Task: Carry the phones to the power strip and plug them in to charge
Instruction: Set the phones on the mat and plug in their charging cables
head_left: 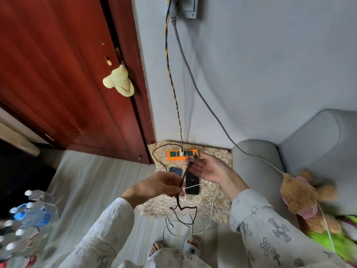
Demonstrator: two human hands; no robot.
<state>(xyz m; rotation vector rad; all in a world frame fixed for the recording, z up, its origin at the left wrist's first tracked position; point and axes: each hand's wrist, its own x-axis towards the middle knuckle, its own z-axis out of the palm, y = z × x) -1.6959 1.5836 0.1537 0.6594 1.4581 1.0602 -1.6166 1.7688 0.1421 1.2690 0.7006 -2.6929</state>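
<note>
Black cable stretched between both hands above two phones.

A: Where is the power strip?

B: On the small table, at its far edge, against the wall. A door stands to the left of the table, an armchair to the right.

A: And the phones?

B: Both lie on the table, nearer than the strip. One phone is on the left, the other phone just right of it and a little nearer.

A: The hands?

B: Over the table. The left hand is near and left, pinching a cable that hangs past the near edge. The right hand is farther, right of the phones, just before the strip.

A: On the floor?

B: Bottles far left; a stuffed toy sits on the armchair.
</note>
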